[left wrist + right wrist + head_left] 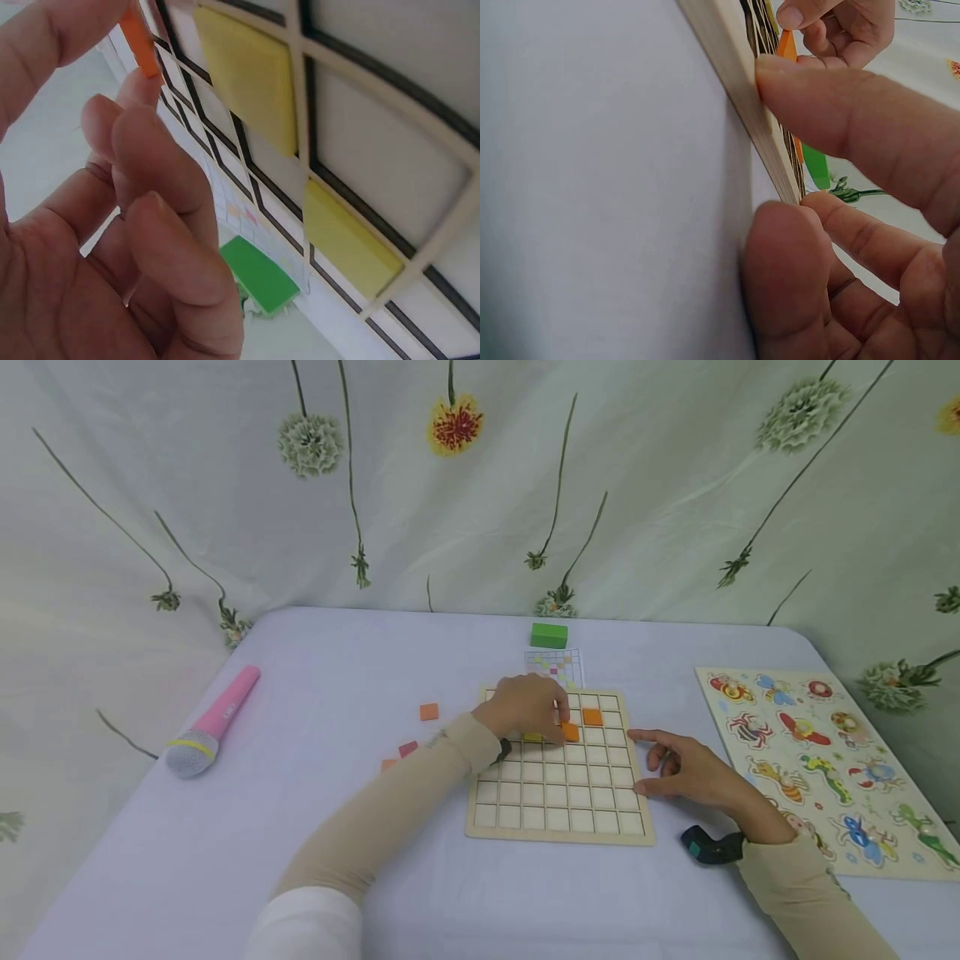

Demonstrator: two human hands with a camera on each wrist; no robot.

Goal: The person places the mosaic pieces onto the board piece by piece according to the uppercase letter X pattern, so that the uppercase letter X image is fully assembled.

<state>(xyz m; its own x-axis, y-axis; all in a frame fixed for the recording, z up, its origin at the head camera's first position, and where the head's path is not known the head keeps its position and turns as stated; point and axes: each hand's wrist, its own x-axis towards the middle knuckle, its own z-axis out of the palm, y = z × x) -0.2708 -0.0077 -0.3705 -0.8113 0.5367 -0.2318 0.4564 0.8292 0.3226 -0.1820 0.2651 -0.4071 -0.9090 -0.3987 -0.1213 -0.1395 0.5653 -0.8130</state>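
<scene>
My left hand (528,706) reaches over the upper part of a wooden grid board (558,839). Its thumb and a fingertip pinch a small orange tile (571,732), tilted at the grid in the left wrist view. A second orange tile (592,717) lies in a cell to the right. Two yellow tiles (251,79) sit in cells beside the left hand, partly hidden from the head view. At the board's right edge, my right hand (693,768) rests its thumb and forefinger against the rim, the other fingers loosely bent.
Beyond the board lie a printed pattern card (573,670) and a green block (549,636). Loose orange (429,712) and red tiles (408,749) are scattered left of it. A pink toy microphone (217,718) lies far left, an insect puzzle board (817,760) on the right.
</scene>
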